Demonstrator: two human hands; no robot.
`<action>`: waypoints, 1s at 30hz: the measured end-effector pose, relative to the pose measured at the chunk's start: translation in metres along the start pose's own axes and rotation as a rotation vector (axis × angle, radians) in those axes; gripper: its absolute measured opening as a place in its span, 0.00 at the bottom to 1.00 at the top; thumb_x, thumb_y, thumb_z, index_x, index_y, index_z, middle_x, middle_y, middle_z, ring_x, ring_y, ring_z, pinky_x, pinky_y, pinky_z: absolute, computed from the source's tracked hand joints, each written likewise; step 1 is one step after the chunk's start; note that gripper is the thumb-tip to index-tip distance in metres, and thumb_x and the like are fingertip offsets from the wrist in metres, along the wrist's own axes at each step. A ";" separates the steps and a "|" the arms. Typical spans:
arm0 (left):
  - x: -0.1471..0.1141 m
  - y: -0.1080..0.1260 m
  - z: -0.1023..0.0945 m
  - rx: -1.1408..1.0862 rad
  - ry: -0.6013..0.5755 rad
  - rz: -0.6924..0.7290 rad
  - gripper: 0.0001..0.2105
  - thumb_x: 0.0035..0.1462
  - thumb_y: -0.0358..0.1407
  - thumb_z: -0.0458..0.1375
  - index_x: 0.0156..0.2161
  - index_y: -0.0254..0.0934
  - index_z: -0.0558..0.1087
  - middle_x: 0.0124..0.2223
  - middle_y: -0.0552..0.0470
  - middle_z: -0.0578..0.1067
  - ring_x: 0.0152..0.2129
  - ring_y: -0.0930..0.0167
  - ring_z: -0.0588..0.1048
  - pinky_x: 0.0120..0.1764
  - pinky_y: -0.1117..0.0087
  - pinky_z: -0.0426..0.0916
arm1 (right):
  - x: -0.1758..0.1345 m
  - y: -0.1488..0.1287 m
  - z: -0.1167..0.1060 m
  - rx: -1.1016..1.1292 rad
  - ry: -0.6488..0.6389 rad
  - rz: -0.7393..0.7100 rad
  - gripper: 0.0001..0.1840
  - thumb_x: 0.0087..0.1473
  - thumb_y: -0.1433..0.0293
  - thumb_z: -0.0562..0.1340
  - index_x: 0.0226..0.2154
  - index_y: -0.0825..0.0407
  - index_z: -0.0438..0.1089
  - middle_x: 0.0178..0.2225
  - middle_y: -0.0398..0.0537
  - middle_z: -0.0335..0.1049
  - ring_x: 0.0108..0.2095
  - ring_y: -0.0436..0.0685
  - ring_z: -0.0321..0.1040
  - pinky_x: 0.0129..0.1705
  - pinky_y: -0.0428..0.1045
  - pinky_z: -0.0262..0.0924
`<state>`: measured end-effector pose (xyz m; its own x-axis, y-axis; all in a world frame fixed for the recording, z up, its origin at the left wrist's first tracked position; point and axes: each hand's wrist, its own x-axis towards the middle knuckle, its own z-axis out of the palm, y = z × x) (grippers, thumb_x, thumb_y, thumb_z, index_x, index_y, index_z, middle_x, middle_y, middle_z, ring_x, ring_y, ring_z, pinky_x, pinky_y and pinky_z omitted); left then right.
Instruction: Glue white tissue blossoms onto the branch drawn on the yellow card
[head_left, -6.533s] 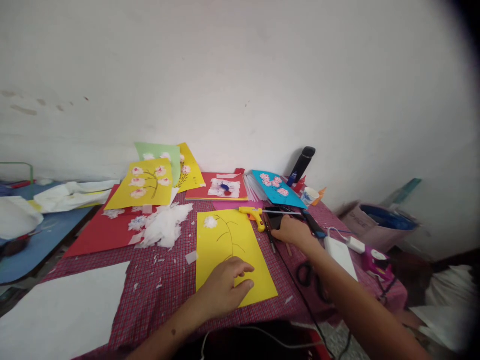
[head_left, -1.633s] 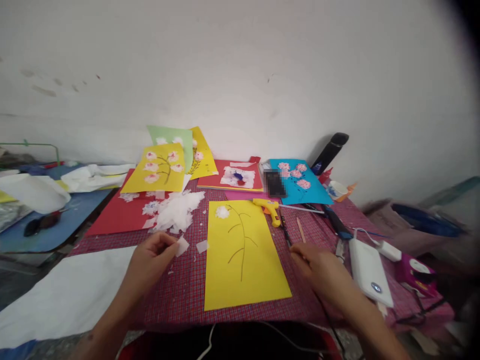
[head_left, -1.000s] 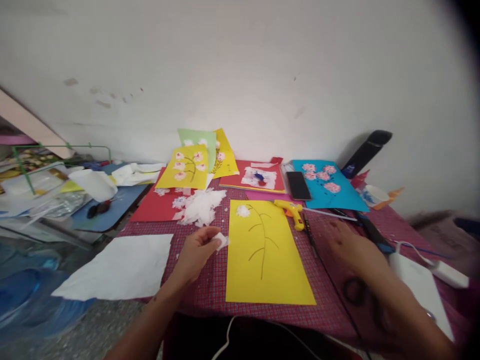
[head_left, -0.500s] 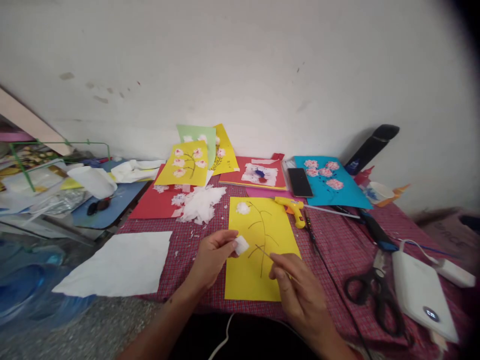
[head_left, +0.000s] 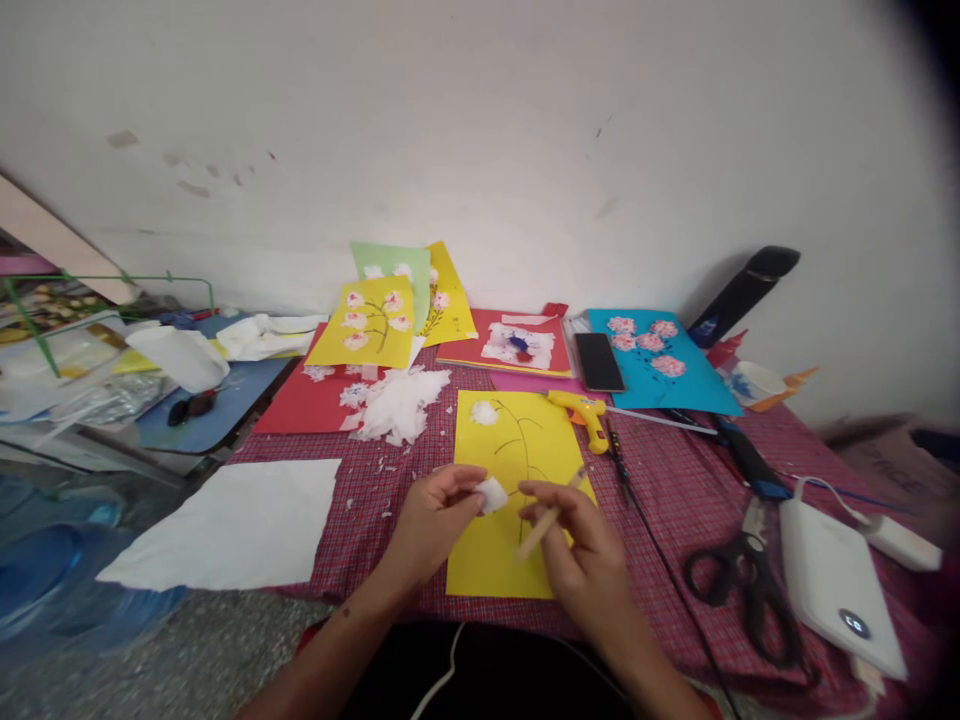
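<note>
Left hand: (head_left: 439, 515) it is pinching a small white tissue square (head_left: 493, 495) between thumb and fingers, the tips clamped on it.
Tissue square: it is showing beyond the left fingertips, over the left part of the yellow sheet.
Right hand: (head_left: 589, 555) its fingers are gripping a slim wooden stick (head_left: 534, 538) — closed on it, near the left hand but apart from it.
Wooden stick: it is slanting, one end pointing up and right past the knuckles, the lower end blurring above the sheet.
Yellow sheet: (head_left: 487, 565) it is lying flat beneath both hands, bearing a drawn branching stem and, near its top left corner, a white tissue flower (head_left: 484, 412).
Yellow glue gun: (head_left: 585, 410) it is resting on its side by the sheet's top right corner, a long pale glue stick (head_left: 660, 421) jutting from its back.
Tissue heap: (head_left: 405, 405) torn white pieces are spreading beside the yellow sheet, partly over a red sheet (head_left: 296, 408).
Right side: black-handled scissors (head_left: 750, 590) are lying just beside a white power bank (head_left: 840, 585).
Behind: a phone (head_left: 598, 362) is overlapping a blue card (head_left: 696, 388) — pink flowers are decorating that card.
Cloth: plaid tablecloth (head_left: 645, 570) is covering the table.
</note>
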<state>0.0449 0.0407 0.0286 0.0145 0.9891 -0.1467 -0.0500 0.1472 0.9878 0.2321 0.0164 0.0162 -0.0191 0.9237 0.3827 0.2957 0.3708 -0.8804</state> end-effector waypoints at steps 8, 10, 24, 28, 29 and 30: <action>-0.011 0.000 -0.001 0.066 -0.035 0.103 0.11 0.52 0.35 0.63 0.43 0.38 0.77 0.43 0.46 0.81 0.39 0.64 0.80 0.47 0.62 0.73 | 0.004 0.003 0.016 0.055 0.066 0.088 0.07 0.57 0.70 0.65 0.35 0.48 0.65 0.34 0.44 0.71 0.35 0.54 0.71 0.40 0.50 0.68; -0.012 -0.001 -0.004 0.019 0.007 0.082 0.11 0.52 0.36 0.63 0.42 0.38 0.76 0.43 0.46 0.81 0.40 0.64 0.80 0.48 0.60 0.73 | 0.000 0.003 0.014 0.133 0.082 0.069 0.08 0.58 0.71 0.65 0.35 0.48 0.64 0.36 0.44 0.72 0.37 0.54 0.72 0.42 0.51 0.68; -0.016 0.005 0.003 0.138 -0.039 0.128 0.08 0.57 0.39 0.62 0.35 0.37 0.79 0.31 0.49 0.80 0.28 0.67 0.77 0.35 0.67 0.72 | -0.001 -0.002 0.011 0.119 -0.007 0.006 0.04 0.63 0.69 0.60 0.42 0.48 0.69 0.37 0.48 0.74 0.38 0.56 0.73 0.42 0.53 0.69; -0.008 -0.007 0.001 -0.021 -0.011 -0.013 0.11 0.54 0.40 0.64 0.39 0.35 0.79 0.32 0.48 0.80 0.27 0.68 0.77 0.31 0.69 0.72 | -0.009 -0.010 -0.008 0.037 0.069 -0.039 0.18 0.67 0.70 0.52 0.57 0.45 0.65 0.35 0.47 0.72 0.32 0.54 0.71 0.36 0.52 0.68; -0.008 -0.008 0.002 -0.035 -0.009 -0.028 0.12 0.54 0.41 0.64 0.39 0.34 0.79 0.33 0.48 0.80 0.28 0.68 0.78 0.31 0.69 0.73 | -0.012 -0.012 -0.011 0.014 0.061 -0.065 0.20 0.67 0.71 0.51 0.59 0.44 0.64 0.35 0.46 0.71 0.32 0.54 0.70 0.35 0.52 0.68; -0.007 -0.009 0.002 -0.043 -0.011 -0.041 0.12 0.54 0.41 0.64 0.39 0.34 0.80 0.33 0.47 0.80 0.28 0.67 0.78 0.31 0.69 0.73 | -0.015 -0.013 -0.014 -0.009 0.037 -0.094 0.20 0.67 0.71 0.52 0.59 0.43 0.64 0.36 0.46 0.71 0.32 0.54 0.70 0.35 0.52 0.68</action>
<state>0.0474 0.0324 0.0205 0.0280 0.9821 -0.1861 -0.0923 0.1879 0.9778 0.2420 -0.0040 0.0262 -0.0122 0.8809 0.4732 0.3028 0.4543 -0.8378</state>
